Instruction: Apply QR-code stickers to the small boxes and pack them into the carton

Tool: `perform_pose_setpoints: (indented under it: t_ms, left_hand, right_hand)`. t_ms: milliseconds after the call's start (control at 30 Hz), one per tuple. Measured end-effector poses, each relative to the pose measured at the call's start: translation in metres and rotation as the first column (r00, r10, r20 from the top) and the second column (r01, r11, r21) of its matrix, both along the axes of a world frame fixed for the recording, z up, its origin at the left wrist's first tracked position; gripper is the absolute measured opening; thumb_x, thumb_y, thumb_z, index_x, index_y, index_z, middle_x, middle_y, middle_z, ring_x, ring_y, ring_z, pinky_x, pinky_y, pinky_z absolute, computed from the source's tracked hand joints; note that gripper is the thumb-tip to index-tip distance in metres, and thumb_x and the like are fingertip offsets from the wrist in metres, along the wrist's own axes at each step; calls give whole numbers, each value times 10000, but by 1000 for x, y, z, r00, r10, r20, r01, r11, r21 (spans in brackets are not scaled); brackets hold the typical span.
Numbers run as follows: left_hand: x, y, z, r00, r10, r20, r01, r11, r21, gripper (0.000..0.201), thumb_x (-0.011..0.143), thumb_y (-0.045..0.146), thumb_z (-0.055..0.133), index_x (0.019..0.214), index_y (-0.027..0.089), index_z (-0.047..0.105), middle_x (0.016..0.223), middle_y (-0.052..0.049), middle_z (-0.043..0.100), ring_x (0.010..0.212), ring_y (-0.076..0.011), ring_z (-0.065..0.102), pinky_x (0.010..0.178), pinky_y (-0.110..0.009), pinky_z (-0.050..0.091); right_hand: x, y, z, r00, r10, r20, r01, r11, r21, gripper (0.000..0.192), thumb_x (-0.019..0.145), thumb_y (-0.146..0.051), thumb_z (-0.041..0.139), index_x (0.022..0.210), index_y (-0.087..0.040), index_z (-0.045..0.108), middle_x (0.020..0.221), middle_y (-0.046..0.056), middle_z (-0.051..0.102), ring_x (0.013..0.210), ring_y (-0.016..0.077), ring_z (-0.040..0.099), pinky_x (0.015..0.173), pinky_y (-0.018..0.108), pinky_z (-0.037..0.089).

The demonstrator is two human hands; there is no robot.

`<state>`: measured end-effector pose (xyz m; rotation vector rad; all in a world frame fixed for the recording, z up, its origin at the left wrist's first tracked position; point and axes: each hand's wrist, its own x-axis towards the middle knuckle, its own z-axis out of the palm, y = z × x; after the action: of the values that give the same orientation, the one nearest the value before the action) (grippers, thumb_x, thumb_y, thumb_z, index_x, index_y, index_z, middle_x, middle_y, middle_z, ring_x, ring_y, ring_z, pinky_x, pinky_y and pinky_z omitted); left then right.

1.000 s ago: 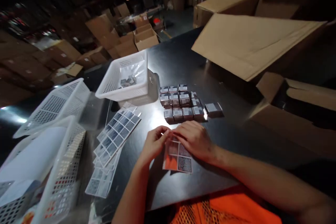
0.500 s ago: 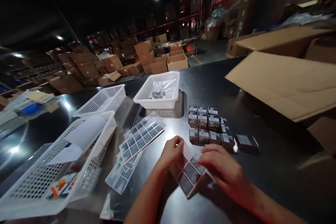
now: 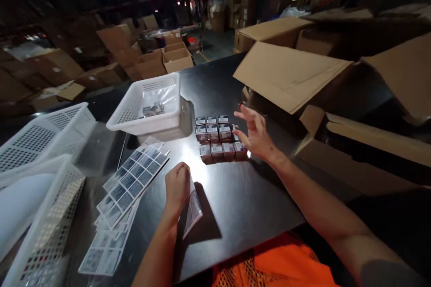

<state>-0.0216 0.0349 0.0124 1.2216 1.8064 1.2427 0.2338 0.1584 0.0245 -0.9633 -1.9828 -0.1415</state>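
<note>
A sheet of square labels [image 3: 193, 212] is held in my left hand [image 3: 177, 188], its fingers closed on the upper edge and the sheet tilted above the metal table. My right hand [image 3: 255, 136] hovers at the right end of several small dark boxes [image 3: 218, 138] in rows, fingers apart, thumb close to the end box. Nothing shows clearly in it; a small dark reddish spot at the fingertips is too blurred to name. More label sheets [image 3: 129, 184] lie overlapping left of my left hand.
A white basket [image 3: 148, 126] with small items in clear plastic stands behind the label sheets. Other white baskets [image 3: 67, 128] are at the left. A large open cardboard box [image 3: 289, 71] takes up the right side. More cartons [image 3: 178, 59] stand beyond the table [image 3: 232, 206].
My right hand has left the label sheet and moved to the small boxes. My left hand still holds the sheet, now steeper. The view has swung right; the separate box is no longer visible.
</note>
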Motion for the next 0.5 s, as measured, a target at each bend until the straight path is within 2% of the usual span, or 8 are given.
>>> perform_pose_setpoints:
  t_ms: [67,133,233,333,367,433,500]
  left_hand:
    - [4,-2,1,1000,-25,1,25,1000,-7,218,763,328,490,575,237,552,551,24,448,587,-165,430,572,-279,318]
    - [9,-5,3,999,-46,0,46,999,-23,239,774,390,541,673,221,677,536,36,453,554,-153,424,556,-272,312]
    - [16,-7,5,997,-79,17,80,995,-54,398,835,507,526,843,194,770,480,56,403,480,-133,368,514,-263,287]
    - [18,-7,5,989,-119,86,125,989,-76,508,863,590,512,959,171,784,469,45,464,476,-139,426,516,-264,328]
    - [18,-7,4,984,-128,124,137,989,-64,516,851,599,553,1013,164,777,514,27,542,516,-146,487,539,-265,362]
    - [18,-8,5,969,-154,194,162,987,-25,569,789,572,686,1184,165,734,745,-32,721,656,-166,606,595,-265,422]
    - [17,-9,7,960,-190,203,189,982,28,747,675,496,823,1338,192,659,1054,-86,776,839,-200,674,637,-266,459]
  right_hand:
    - [-3,1,-15,990,26,136,-18,998,-60,807,989,-228,610,1645,-194,140,1492,181,595,1494,328,416,1192,615,313]
    - [-8,1,-23,976,46,214,-24,994,-106,815,981,-183,601,1637,-201,119,1497,183,593,1526,323,384,1207,654,236]
    - [-12,0,-25,977,60,203,-37,992,-118,681,974,-115,545,1584,-202,254,1347,152,699,1472,310,465,1191,642,219]
    - [-10,-7,-21,992,87,87,-82,995,-57,572,919,-61,526,1461,-205,419,1196,119,743,1275,277,622,1102,527,349]
    - [-10,-12,-20,992,120,48,-120,993,-9,530,901,-53,530,1400,-222,474,1151,100,747,1202,261,654,1057,491,386]
    - [-14,-23,-20,971,237,13,-237,966,106,434,897,-57,548,1272,-275,560,1102,59,743,1125,230,672,999,446,422]
    - [-21,-38,-21,915,400,54,-403,893,200,372,912,-75,579,1179,-332,608,1111,15,735,1142,204,658,999,425,429]
